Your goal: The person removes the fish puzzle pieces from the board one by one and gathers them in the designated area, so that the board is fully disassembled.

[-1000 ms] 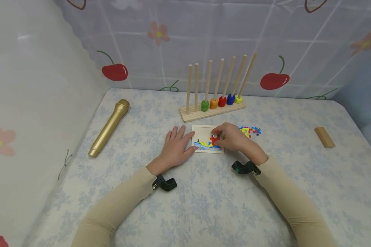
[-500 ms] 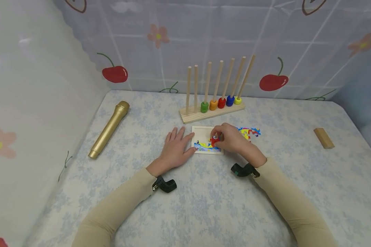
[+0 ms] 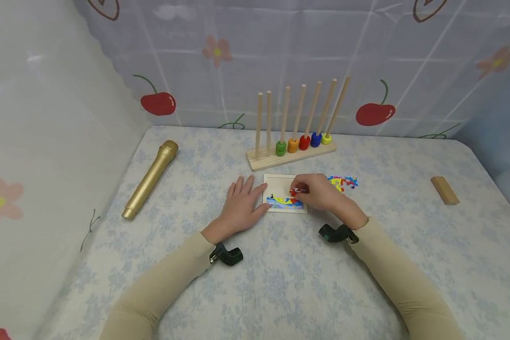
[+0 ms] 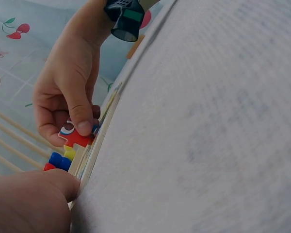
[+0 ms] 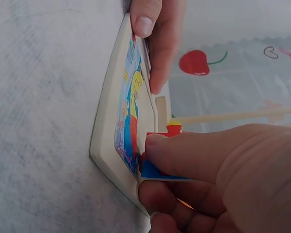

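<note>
In the head view, my left hand (image 3: 241, 203) lies with fingers spread, its thumb and index finger touching the left edge of a shallow wooden puzzle tray (image 3: 276, 183). A joined strip of puzzle pieces (image 3: 282, 203) fills the tray's near side. Between thumb and fingers my right hand (image 3: 316, 191) pinches a red and blue jigsaw piece (image 5: 156, 171) over the right part of the tray. The left wrist view shows the piece (image 4: 73, 138) tilted up, a white eye shape printed on it. Fingers hide part of it.
More puzzle pieces (image 3: 351, 181) lie right of the tray, partly behind my right hand. Behind stands a wooden peg rack (image 3: 259, 163) with coloured beads. A gold microphone (image 3: 150, 179) lies at left, a wooden block (image 3: 445, 190) at right.
The red jigsaw piece, earlier lying flatter over the tray, is now tilted up in my right hand's pinch. My left hand stays at the tray's edge.
</note>
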Action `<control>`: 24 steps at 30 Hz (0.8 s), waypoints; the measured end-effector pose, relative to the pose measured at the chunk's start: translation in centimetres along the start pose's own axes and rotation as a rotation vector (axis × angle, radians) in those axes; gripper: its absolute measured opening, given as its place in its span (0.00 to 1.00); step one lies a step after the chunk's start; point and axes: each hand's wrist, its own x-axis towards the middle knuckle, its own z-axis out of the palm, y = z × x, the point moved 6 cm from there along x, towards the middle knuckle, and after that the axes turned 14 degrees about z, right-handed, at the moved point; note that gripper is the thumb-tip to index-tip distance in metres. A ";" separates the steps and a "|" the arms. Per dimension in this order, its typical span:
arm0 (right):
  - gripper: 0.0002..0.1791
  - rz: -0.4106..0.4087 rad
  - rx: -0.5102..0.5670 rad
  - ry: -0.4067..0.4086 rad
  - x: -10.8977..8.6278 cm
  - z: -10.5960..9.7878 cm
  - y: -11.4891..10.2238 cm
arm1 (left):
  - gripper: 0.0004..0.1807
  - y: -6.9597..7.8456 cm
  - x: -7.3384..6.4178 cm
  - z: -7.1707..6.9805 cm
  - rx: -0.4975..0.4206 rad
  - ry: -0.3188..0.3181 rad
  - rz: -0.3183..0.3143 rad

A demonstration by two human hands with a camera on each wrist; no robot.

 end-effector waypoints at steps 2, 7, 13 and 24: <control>0.06 -0.002 0.007 0.002 0.1 -0.1 0.1 | 0.33 0.0 0.0 0.0 -0.001 -0.001 0.000; 0.10 -0.025 0.039 0.047 -0.1 -1.2 0.3 | 0.32 0.2 0.0 -0.2 -0.005 0.002 0.006; 0.12 -0.018 0.045 0.103 -0.4 -3.0 0.9 | 0.33 0.2 0.0 -0.3 -0.007 0.001 0.004; 0.13 0.020 0.024 0.118 -1.1 -4.8 2.3 | 0.32 0.1 -0.1 -0.1 -0.009 0.007 0.010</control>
